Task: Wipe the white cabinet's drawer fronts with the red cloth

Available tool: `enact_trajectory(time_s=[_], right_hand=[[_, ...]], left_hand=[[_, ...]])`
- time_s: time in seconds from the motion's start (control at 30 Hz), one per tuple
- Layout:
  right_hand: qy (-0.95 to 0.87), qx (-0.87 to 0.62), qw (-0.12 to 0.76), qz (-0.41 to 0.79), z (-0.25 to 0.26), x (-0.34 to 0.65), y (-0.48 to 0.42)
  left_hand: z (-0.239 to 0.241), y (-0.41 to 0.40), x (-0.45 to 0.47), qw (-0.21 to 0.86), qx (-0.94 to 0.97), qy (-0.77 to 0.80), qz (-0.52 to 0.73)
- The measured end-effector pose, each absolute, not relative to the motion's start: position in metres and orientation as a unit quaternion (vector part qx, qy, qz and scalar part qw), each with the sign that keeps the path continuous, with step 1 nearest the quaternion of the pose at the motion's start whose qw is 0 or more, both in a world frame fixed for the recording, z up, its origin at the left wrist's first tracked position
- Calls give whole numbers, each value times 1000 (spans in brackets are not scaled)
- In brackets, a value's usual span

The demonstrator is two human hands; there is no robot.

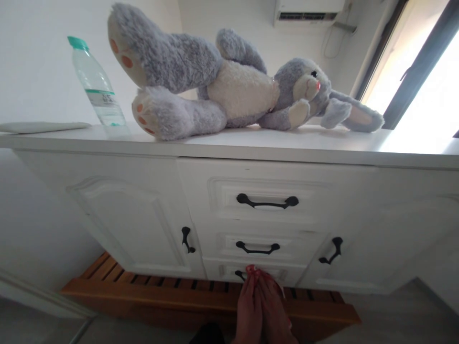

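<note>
My left hand [248, 308] and my right hand [274, 310] reach forward side by side, low in the view and pressed together. Their fingertips pinch a small red and white thing [252, 270]; I cannot make out what it is. It sits right at the black handle [239, 274] of the lowest drawer of a white cabinet [150, 224]. Two more drawers above have black handles [267, 202] [257, 248].
A grey and white plush rabbit [229, 88] lies on its back on the cabinet top [251, 143]. A clear water bottle with a green cap [96, 86] stands at the left, beside a flat white object [39, 126]. A wooden slatted rack [161, 291] lies under the cabinet.
</note>
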State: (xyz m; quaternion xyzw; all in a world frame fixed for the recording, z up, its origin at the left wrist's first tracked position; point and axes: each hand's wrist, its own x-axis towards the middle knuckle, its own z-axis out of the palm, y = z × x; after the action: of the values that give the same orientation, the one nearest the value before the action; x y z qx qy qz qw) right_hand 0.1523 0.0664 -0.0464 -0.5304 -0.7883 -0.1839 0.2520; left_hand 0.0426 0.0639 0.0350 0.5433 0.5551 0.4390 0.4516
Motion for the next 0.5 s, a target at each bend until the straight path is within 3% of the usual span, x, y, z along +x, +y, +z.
enact_trajectory(time_s=[0.23,0.4,0.5], right_hand=[[-789,-510,298,-170,-33,124,81],[-784,-536,272,-157,-26,177,64],[-754,-565,320,-96,-22,213,45]], left_hand=[[21,73,22,403,555,574,447],[38,63,62,450,592,526,413],[50,57,74,498,585,487,416]])
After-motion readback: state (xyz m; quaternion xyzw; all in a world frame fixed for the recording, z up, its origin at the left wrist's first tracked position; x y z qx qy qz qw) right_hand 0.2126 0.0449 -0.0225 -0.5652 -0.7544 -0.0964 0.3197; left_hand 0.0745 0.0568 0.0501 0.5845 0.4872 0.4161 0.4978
